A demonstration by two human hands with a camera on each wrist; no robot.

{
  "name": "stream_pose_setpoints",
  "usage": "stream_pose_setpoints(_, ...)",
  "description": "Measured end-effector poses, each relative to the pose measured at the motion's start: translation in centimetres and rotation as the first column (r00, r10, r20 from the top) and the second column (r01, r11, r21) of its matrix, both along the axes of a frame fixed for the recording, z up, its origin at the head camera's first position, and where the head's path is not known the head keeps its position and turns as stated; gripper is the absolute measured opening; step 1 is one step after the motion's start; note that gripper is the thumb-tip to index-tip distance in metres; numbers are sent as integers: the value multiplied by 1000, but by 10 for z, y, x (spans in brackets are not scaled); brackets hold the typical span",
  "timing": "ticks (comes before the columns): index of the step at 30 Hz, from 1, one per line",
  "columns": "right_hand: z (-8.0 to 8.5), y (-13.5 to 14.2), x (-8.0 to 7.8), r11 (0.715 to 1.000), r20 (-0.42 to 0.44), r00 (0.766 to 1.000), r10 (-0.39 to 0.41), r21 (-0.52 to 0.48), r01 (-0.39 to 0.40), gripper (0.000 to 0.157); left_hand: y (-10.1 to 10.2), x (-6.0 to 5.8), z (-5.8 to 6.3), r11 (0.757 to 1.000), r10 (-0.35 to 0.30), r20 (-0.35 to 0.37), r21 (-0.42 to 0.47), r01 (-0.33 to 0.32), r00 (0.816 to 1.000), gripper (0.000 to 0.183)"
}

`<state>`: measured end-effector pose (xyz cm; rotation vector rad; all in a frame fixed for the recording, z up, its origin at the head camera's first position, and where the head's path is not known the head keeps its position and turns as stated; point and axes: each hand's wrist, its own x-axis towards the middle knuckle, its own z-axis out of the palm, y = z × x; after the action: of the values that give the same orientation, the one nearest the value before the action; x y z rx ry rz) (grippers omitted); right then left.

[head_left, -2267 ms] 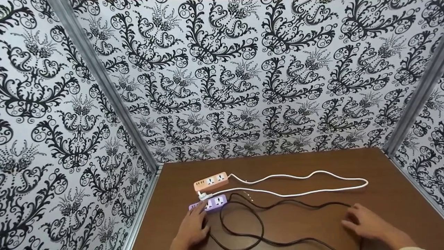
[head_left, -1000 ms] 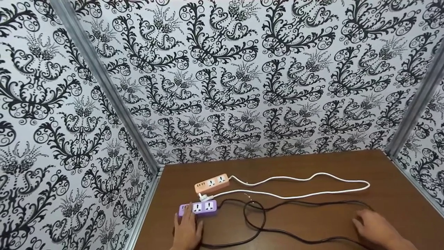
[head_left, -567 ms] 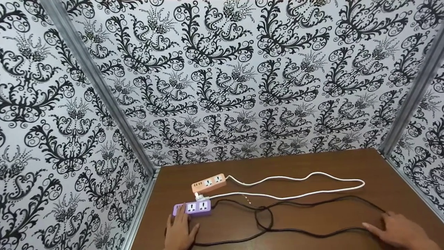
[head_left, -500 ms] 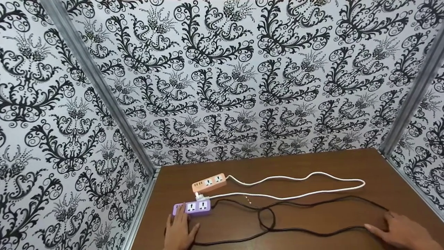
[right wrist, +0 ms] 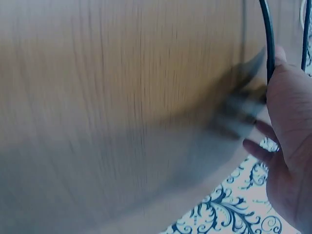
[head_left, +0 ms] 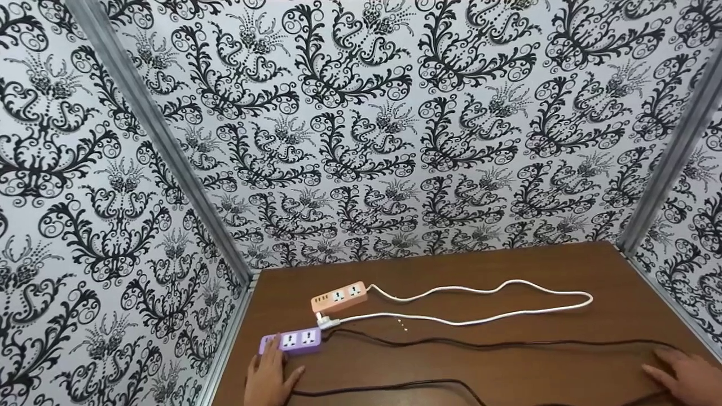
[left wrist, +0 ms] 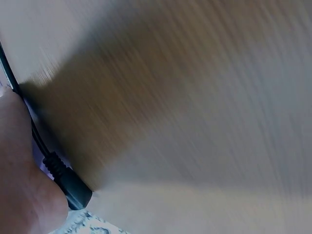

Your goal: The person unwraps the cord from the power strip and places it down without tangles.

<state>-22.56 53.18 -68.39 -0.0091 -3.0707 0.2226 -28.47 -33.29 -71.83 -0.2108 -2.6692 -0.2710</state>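
A purple power strip (head_left: 301,341) lies at the table's left side, and a black cable (head_left: 479,344) runs from it to the right. My left hand (head_left: 267,379) rests its outstretched fingers on the strip's left end, with the thumb spread. Beside that hand in the left wrist view sits a black cable end (left wrist: 73,189), probably the plug; its prongs are hidden. At the right, my right hand (head_left: 691,376) holds the black cable, which passes at the thumb in the right wrist view. Some of its fingers are hidden there.
An orange power strip (head_left: 338,298) lies behind the purple one. Its white cable (head_left: 485,290) loops far right and returns to a white plug (head_left: 325,321) between the strips. Patterned walls (head_left: 372,141) enclose the brown table (head_left: 451,265).
My right hand has moved right, drawing the black cable out; its middle loop has opened into longer runs. My left hand and the purple strip have shifted left.
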Motion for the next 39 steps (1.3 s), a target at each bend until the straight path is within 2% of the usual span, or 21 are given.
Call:
stream_pose_setpoints(2,6,-1,-1,1000,-45,999,17,-19,-18,58,-3,2,5,1000,-4,-14,8,4,1000,50)
stream_pose_setpoints(4,15,-5,-4,999,-81,996,22,-24,-24,48,-2,2,9,1000,-2,-16,8,2,1000,51)
stream_pose_setpoints(6,19,-11,-7,998,-177,983,52,-10,-55,38,0,2,10,1000,7,-9,11,-7,1000,53)
stream_pose_setpoints(7,21,-15,-8,997,-240,967,81,7,-82,33,1,2,9,1000,16,-2,12,-16,1000,54)
stream_pose_setpoints(9,23,-24,-10,987,-352,923,158,56,-148,26,3,2,7,999,35,23,15,-35,999,57)
stream_pose_setpoints(11,21,-34,-10,969,-458,855,245,119,-215,21,5,1,4,998,58,45,14,-58,997,66)
stream_pose_setpoints(12,21,-40,-10,960,-479,832,278,147,-236,21,6,1,3,998,69,50,11,-70,996,71)
stream_pose_setpoints(14,20,-54,-9,952,-488,817,307,167,-258,21,8,0,-1,996,85,48,-4,-85,995,78)
stream_pose_setpoints(16,19,-68,-5,953,-459,835,303,138,-270,21,11,0,-5,996,86,22,4,-86,996,76)
stream_pose_setpoints(20,17,-87,4,965,-342,904,258,53,-255,28,15,0,-15,997,56,-66,49,-53,996,71)
stream_pose_setpoints(22,15,-85,9,971,-272,932,239,37,-238,33,15,1,-20,997,33,-95,79,-26,995,80)
stream_pose_setpoints(25,8,-71,14,979,-191,960,206,55,-199,44,12,2,-26,996,14,-107,92,-4,994,88)
stream_pose_setpoints(27,1,-56,16,985,-200,964,173,58,-165,47,8,2,-29,996,6,-97,93,4,995,87)
stream_pose_setpoints(28,-3,-48,16,985,-226,958,174,63,-164,47,5,2,-30,996,0,-94,90,9,996,85)
stream_pose_setpoints(29,-7,-41,15,984,-266,947,179,70,-166,47,3,2,-31,996,-6,-93,84,14,996,83)
stream_pose_setpoints(32,-20,-20,12,979,-402,892,206,79,-190,53,-5,1,-31,997,-35,-98,64,41,995,79)
stream_pose_setpoints(34,-27,-11,10,978,-426,880,210,74,-197,55,-8,1,-29,998,-47,-112,32,51,993,77)
stream_pose_setpoints(35,-31,-7,10,980,-428,883,195,61,-187,58,-10,1,-28,999,-45,-115,9,47,992,76)
stream_pose_setpoints(36,-34,-4,11,984,-409,896,173,36,-173,63,-11,1,-27,999,-39,-114,-9,38,993,75)
stream_pose_setpoints(39,-43,5,12,995,-297,951,89,-9,-96,87,-12,2,-23,999,13,-59,-46,-15,998,72)
